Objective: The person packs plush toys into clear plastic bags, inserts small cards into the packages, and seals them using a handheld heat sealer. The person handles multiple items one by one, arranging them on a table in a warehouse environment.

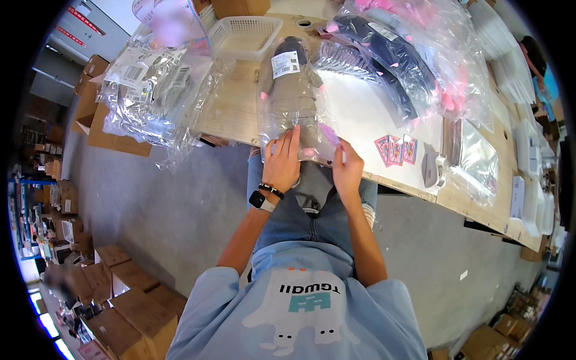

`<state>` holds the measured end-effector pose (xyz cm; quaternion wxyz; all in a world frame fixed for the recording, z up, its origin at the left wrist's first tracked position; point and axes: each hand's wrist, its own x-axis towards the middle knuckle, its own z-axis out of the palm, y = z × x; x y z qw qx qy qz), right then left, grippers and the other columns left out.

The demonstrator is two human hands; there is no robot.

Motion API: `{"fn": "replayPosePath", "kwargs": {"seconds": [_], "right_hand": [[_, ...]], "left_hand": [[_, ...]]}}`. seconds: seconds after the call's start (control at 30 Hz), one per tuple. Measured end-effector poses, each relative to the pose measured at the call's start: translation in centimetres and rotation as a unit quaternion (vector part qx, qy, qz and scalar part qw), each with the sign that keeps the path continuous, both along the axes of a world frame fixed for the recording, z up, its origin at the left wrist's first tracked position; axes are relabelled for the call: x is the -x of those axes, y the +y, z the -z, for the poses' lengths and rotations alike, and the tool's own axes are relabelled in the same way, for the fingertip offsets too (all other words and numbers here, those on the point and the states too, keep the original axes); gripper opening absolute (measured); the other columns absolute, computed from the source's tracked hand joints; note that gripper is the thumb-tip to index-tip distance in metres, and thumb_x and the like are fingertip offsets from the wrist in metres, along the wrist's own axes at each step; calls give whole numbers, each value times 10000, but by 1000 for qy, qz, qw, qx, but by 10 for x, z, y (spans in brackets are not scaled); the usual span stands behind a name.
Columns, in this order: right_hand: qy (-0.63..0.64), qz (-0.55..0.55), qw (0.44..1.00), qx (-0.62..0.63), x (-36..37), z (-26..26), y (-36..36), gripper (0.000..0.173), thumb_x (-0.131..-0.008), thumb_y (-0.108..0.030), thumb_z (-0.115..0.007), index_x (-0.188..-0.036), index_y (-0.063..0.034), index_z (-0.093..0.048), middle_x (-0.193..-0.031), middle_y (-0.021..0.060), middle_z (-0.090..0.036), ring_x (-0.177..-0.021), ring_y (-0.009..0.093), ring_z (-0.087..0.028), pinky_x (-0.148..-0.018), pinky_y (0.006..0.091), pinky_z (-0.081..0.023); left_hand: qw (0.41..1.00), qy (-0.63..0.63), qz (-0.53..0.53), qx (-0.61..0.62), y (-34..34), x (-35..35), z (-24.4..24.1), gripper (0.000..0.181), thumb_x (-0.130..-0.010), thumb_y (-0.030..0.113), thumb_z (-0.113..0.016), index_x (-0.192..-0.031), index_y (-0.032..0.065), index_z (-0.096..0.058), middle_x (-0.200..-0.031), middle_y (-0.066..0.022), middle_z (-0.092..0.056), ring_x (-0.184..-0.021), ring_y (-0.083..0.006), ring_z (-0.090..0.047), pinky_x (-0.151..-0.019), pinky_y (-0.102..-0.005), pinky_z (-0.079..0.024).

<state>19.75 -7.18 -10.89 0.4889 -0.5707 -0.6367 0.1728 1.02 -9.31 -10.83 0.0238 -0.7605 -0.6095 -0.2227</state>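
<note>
A doll-like plush figure in a clear plastic bag (294,96) lies on the table before me, with dark hair, drab clothes and small pink hands and feet. A white label (285,64) with print and a code sits near its head. My left hand (282,158) rests flat on the bag's lower end, fingers extended over the plastic. Between the thumb and fingers of my right hand (347,165) is a thin purple-pink slip (330,134), held at the bag's lower right corner. Whether the slip is attached to the bag cannot be told.
Several pink printed cards (396,150) and a white tape dispenser (434,170) lie to the right. Bagged dolls (396,58) pile up behind them. Packed plastic bags (153,90) heap at left, beside a white basket (245,36). Clear sleeves (476,157) lie far right; cardboard boxes (130,328) stand on the floor.
</note>
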Motion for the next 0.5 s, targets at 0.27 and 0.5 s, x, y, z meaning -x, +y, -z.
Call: {"fn": "replayPosePath", "kwargs": {"seconds": [0.27,0.5], "right_hand": [[380,-26,915,134,-22,17,-27,238,-1065,-103,-577,-1205,66,-670,-1014,38,-704,-900,92,-658,-831,266,-575],[452,-17,887,89,-29,-22,-39,224,-1068,-91,-566,-1204,55,-668,-1037,53,-701,-902,93,-650,-824,306,-612]], "left_hand": [[992,99,-51,-62,18,-5,5,611,-862,94,-642,-1464,171,-577,-1156,-45,-571,-1111,-229,-558,-1023,-425,-431],[866,-494,-32,-70,30,-5,-53,422,-914,1,-571,-1329,33,-635,-1211,-144,-639,-1066,-345,-625,-964,-398,-512]]}}
